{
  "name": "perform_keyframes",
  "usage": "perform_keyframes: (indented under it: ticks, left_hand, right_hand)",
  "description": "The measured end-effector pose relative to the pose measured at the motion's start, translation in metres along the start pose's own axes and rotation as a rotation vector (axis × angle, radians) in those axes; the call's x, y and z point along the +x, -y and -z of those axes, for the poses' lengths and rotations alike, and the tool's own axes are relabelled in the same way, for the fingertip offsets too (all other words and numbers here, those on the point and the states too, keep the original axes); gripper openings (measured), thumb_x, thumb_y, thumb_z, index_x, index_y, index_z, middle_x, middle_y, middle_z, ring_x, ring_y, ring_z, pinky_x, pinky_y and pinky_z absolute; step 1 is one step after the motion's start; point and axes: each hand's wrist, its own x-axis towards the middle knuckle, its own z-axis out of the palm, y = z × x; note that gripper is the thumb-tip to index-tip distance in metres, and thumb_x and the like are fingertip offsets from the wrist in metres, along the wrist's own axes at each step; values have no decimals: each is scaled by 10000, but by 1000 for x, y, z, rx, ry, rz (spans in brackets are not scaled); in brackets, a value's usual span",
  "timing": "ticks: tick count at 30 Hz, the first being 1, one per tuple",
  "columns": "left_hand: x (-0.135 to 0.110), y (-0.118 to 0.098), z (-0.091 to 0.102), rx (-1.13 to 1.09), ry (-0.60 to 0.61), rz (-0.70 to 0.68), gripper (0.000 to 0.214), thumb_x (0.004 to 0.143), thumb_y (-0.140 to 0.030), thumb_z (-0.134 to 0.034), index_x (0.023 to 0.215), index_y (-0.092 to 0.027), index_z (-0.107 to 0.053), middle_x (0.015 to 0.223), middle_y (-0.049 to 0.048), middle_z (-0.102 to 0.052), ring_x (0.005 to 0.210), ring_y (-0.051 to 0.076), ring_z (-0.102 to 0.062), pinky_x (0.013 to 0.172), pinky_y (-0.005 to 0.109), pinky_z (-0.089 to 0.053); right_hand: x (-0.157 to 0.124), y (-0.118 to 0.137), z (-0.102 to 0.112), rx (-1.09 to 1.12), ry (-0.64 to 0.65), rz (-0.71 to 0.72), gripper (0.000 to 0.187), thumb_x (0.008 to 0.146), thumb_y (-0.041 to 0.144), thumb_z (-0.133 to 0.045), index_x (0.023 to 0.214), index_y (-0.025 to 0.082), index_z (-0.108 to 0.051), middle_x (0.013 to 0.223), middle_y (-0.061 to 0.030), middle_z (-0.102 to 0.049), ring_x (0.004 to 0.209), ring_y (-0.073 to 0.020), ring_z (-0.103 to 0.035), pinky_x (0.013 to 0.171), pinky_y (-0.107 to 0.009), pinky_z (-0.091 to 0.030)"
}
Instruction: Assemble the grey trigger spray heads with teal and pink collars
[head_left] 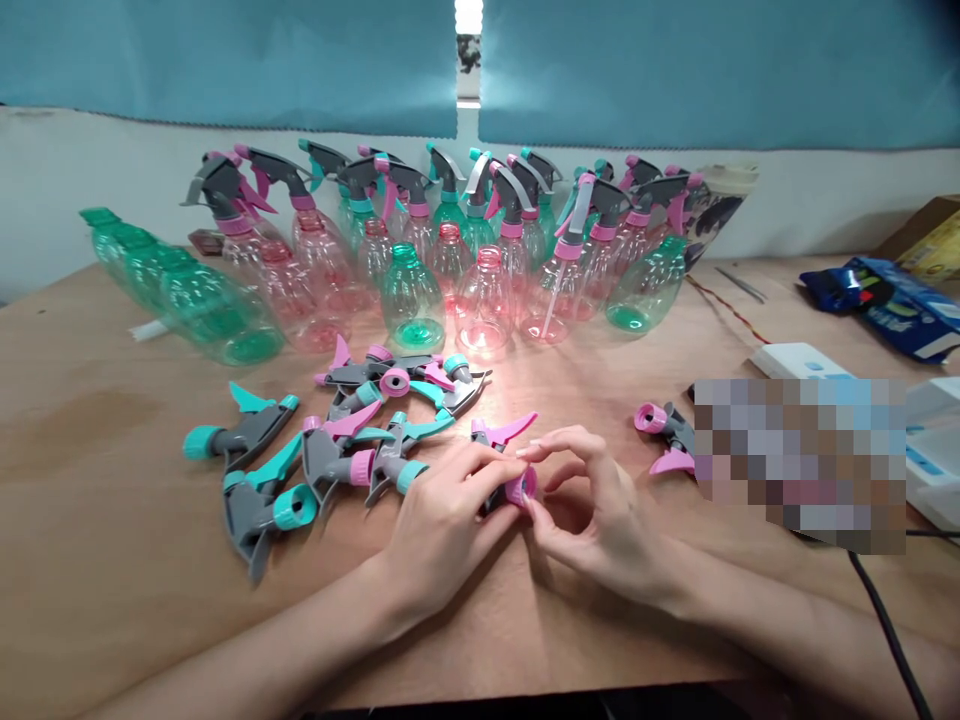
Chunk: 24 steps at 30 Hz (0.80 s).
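My left hand (pixel 450 510) is closed around a grey spray head with a pink trigger (pixel 501 436), low over the wooden table (pixel 112 560). My right hand (pixel 585 500) pinches the pink screw collar (pixel 520 488) of that same spray head with thumb and fingertips. Just left of my hands lies a pile of loose spray heads (pixel 352 440) in grey with teal or pink parts. Another pink spray head (pixel 664 432) lies to the right of my right hand.
Behind the pile stand several clear pink and green bottles (pixel 480 260), some capped with spray heads, some open. Green bottles (pixel 187 290) lie on their sides at the left. White boxes (pixel 802 362), a blue packet (pixel 892 300) and a black cable (pixel 885 620) occupy the right side.
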Motion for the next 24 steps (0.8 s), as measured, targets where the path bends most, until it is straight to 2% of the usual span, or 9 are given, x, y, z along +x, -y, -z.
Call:
perform_keyframes:
  ticks: [6, 14, 19, 24]
  left_hand:
    - [2, -1, 0, 30, 4, -24, 80, 815, -166, -652, 895, -160, -648, 838, 44, -629, 811, 191, -525, 754, 332, -444]
    - [2, 0, -1, 56, -22, -2, 123, 824, -136, -612, 937, -176, -639, 880, 35, -632, 836, 190, -526, 768, 333, -436]
    - [2, 0, -1, 148, 7, 7, 139, 823, -175, -626, 961, -185, -636, 875, 29, -637, 855, 210, -522, 760, 354, -392]
    - [3, -3, 1, 184, 14, 29, 110, 822, -191, -639, 928, -219, -648, 962, 17, -657, 902, 215, -519, 785, 365, -342]
  right_hand:
    - [0, -3, -2, 45, -3, 35, 521, 749, 0, -525, 1178, 269, -405, 1040, -53, -529, 901, -196, -634, 638, -318, -604]
    - [4, -4, 0, 70, 46, -77, 362, 810, 117, -565, 1105, 259, -409, 1003, -34, -503, 655, -106, -582, 514, -256, -552]
    - [3, -8, 0, -38, -8, 14, 355, 769, 71, -570, 1025, 261, -417, 849, -2, -515, 760, -164, -600, 669, -331, -555]
    - [3, -8, -3, -6, -11, 37, 393, 774, 38, -538, 1062, 260, -389, 874, -13, -556, 829, -180, -630, 761, -368, -550]
